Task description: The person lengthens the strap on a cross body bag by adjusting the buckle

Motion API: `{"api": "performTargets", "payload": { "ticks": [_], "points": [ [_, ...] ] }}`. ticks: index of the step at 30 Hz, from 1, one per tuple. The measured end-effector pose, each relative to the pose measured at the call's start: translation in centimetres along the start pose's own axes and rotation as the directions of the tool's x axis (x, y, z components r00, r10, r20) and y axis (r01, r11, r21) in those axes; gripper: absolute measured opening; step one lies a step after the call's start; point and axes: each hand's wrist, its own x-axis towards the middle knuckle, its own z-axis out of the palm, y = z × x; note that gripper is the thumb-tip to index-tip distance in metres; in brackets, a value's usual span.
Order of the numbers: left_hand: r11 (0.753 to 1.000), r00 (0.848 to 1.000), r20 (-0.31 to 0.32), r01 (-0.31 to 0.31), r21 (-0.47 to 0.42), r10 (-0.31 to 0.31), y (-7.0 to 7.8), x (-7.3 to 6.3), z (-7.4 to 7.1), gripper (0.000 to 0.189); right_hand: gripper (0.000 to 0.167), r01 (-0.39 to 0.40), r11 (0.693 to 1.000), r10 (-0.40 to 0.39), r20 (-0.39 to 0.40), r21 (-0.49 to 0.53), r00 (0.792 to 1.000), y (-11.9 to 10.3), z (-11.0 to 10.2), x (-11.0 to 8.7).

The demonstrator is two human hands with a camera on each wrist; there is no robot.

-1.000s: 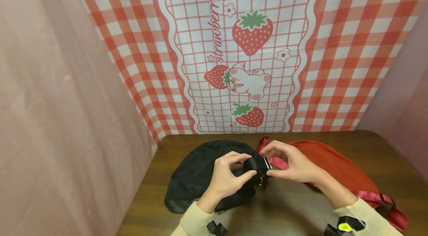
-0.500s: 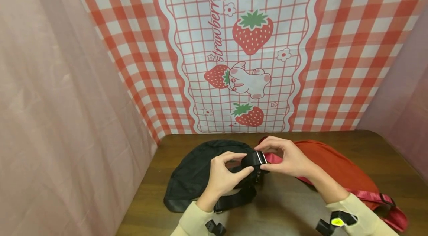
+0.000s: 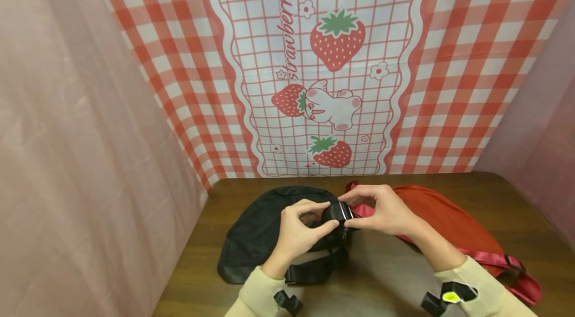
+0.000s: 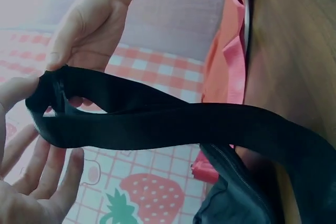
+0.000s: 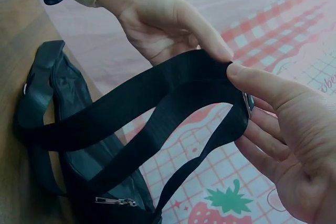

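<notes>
Both hands hold a black webbing strap [image 3: 331,213] up over the table. My left hand [image 3: 295,231] pinches a loop of it between thumb and fingers. Close beside it, my right hand [image 3: 385,211] grips the strap at a silver metal slider buckle [image 3: 345,210], fingertips right at the metal. In the right wrist view several lengths of the strap [image 5: 152,129] run down toward the black bag [image 5: 79,93]. That half-round bag [image 3: 256,237] lies at the left of the table, and its zipper pull [image 5: 115,201] shows.
A red half-round bag [image 3: 444,222] with a pink strap [image 3: 487,257] lies on the right of the wooden table [image 3: 188,257]. Behind stands a strawberry-print checked cloth [image 3: 287,152]. A pink curtain [image 3: 90,132] hangs at the left.
Both hands have shifted slightly left and up with the strap. My right hand has come closer to the left, bringing the buckle nearer the left fingertips. The bags lie as before.
</notes>
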Motion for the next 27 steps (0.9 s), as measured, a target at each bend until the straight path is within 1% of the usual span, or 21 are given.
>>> {"api": "performTargets", "payload": {
  "ticks": [3,7,11,15,20,22,24,27],
  "points": [
    [1.0,1.0,0.002,0.009,-0.012,-0.009,-0.27,0.09,0.19,0.031,0.045,-0.01,1.0,0.01,0.004,-0.002,1.0,0.09,0.05,-0.01],
    [0.998,0.999,0.004,0.054,-0.015,-0.054,-0.25,0.25,0.43,0.029,0.044,-0.011,1.0,0.011,0.004,-0.028,1.0,0.06,0.28,0.03],
    [0.996,0.996,-0.012,0.084,-0.029,-0.085,-0.23,0.24,0.66,0.031,0.044,-0.021,0.997,0.021,-0.001,-0.072,1.0,-0.11,0.36,-0.04],
    [0.996,0.997,-0.017,0.079,-0.034,-0.079,-0.2,0.4,0.83,0.03,0.045,-0.042,0.995,0.043,0.003,-0.09,0.999,-0.26,0.33,-0.03],
    [0.998,0.999,-0.009,0.045,0.036,-0.044,0.04,0.74,0.93,0.026,0.045,-0.062,0.994,0.066,0.051,-0.085,0.997,-0.31,0.35,0.01],
    [0.997,0.999,-0.014,0.038,0.068,-0.037,0.09,0.79,0.93,0.025,0.044,-0.061,0.996,0.065,0.072,-0.058,0.995,-0.31,0.32,-0.04],
    [0.996,0.999,-0.023,0.042,0.08,-0.04,0.08,0.79,0.92,0.025,0.041,-0.055,0.998,0.056,0.083,-0.009,0.995,-0.2,0.26,-0.12],
    [0.996,0.998,-0.036,0.048,0.074,-0.046,0.03,0.77,0.88,0.025,0.037,-0.051,0.992,0.039,0.107,0.112,0.993,0.1,0.21,-0.07]
  ]
}}
